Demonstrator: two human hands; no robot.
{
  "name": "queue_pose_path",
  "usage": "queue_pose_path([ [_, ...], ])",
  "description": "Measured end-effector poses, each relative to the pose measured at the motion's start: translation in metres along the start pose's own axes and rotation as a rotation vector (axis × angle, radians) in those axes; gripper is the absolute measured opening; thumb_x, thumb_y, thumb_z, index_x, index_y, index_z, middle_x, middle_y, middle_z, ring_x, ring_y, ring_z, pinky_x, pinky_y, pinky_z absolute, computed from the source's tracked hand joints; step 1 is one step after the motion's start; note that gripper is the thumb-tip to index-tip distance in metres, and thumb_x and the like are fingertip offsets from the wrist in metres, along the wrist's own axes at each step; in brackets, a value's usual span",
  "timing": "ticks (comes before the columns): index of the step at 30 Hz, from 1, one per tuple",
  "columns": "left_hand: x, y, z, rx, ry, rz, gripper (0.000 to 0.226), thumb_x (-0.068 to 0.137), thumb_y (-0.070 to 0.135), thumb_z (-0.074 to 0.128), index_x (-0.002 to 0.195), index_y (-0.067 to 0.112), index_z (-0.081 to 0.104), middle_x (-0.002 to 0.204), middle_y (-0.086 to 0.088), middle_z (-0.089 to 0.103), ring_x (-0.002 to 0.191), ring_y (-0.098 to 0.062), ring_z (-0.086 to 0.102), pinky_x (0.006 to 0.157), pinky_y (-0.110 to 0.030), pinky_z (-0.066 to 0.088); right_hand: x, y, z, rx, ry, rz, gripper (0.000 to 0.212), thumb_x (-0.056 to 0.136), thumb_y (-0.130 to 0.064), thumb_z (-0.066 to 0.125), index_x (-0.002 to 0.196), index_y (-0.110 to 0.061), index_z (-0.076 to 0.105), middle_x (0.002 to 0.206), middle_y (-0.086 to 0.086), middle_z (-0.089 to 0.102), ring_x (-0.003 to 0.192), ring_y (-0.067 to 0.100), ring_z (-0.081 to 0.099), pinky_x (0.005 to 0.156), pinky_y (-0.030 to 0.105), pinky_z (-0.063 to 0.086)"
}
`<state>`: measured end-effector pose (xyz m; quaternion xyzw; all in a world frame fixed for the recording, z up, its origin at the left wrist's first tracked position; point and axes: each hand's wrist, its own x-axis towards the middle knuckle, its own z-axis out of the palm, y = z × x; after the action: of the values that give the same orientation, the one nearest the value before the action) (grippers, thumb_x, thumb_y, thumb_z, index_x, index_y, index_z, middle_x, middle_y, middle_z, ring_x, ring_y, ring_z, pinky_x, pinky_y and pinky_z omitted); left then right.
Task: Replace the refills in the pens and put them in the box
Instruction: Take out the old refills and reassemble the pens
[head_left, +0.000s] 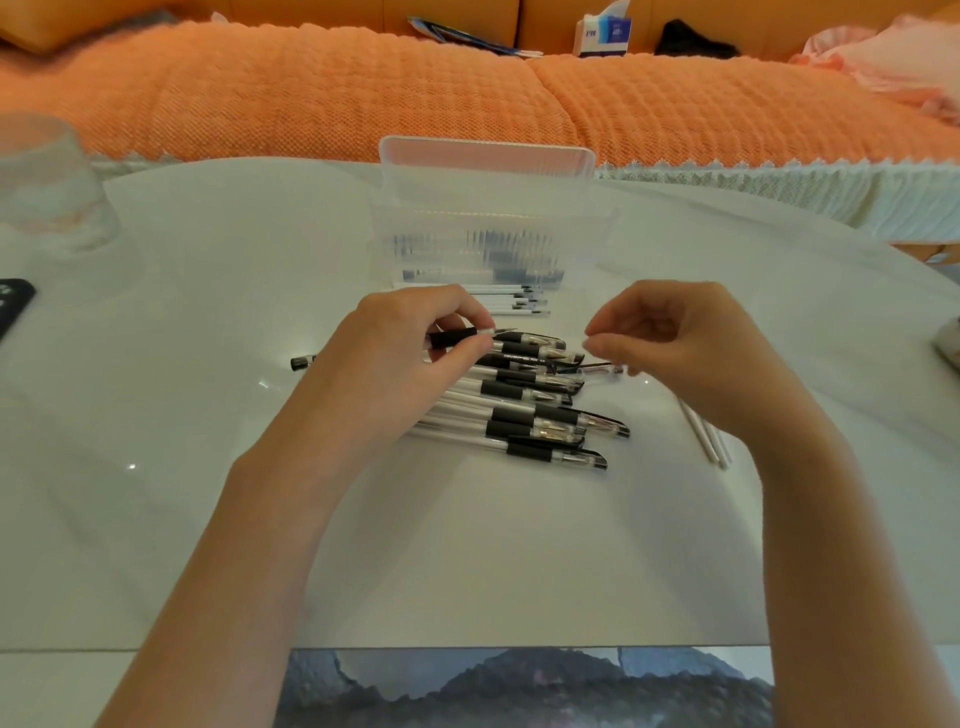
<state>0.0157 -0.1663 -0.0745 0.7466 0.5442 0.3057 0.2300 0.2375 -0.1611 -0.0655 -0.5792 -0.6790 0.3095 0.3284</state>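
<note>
My left hand (410, 343) grips a pen barrel (457, 338) by its black grip, the refill tip poking out toward the right. My right hand (670, 338) hovers to the right with thumb and forefinger pinched; what sits between them is too small to tell. Below both hands lies a pile of clear pens with black grips (535, 410) on the white table. A clear plastic box (488, 228), lid standing open, sits behind the pile with pens inside. Several fresh refills (514, 301) lie in front of the box. Two white refills (706, 436) lie at the right.
A black pen cap end (301, 362) lies left of my left wrist. A dark phone (13, 306) sits at the left edge, a clear glass (52, 192) behind it. An orange sofa cover (415, 93) runs along the far side, with a tissue box (602, 31) beyond.
</note>
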Motion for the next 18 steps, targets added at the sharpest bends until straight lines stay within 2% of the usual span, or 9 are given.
queue_pose_path([
  [2,0.000,0.000,0.001,-0.015,-0.001,0.012,0.006,0.087,0.030,0.064,0.092,0.033,0.065,0.082,0.018,0.062,0.086,0.007,0.055,0.066,0.000,0.038,0.000,-0.006,0.001,0.150,0.004,-0.032,0.009,0.080,-0.007,0.072,0.088,-0.007,0.069,0.078,0.009,0.070,0.066,0.012,0.063,0.069,0.020,0.055],
  [5,0.000,0.002,0.001,-0.038,-0.002,0.026,0.006,0.086,0.028,0.065,0.091,0.033,0.065,0.081,0.018,0.062,0.087,0.009,0.053,0.068,0.002,0.038,0.002,-0.012,0.009,0.228,-0.034,-0.054,0.012,0.079,-0.004,0.071,0.091,-0.002,0.068,0.080,0.014,0.070,0.066,0.011,0.064,0.068,0.017,0.054],
  [10,0.001,0.003,0.001,-0.038,0.006,0.042,0.007,0.085,0.027,0.066,0.089,0.032,0.065,0.078,0.017,0.061,0.079,0.011,0.053,0.067,0.002,0.035,0.004,-0.017,0.019,0.288,-0.066,-0.072,0.013,0.080,-0.004,0.071,0.093,-0.001,0.068,0.080,0.013,0.071,0.067,0.013,0.066,0.067,0.015,0.052],
  [18,0.001,0.004,0.001,-0.034,0.011,0.043,0.007,0.085,0.028,0.066,0.092,0.030,0.066,0.080,0.014,0.064,0.080,0.002,0.058,0.069,0.000,0.039,0.008,-0.018,0.025,0.325,-0.097,-0.080,0.012,0.080,-0.004,0.070,0.092,-0.003,0.068,0.076,0.007,0.070,0.067,0.014,0.066,0.071,0.020,0.054],
])
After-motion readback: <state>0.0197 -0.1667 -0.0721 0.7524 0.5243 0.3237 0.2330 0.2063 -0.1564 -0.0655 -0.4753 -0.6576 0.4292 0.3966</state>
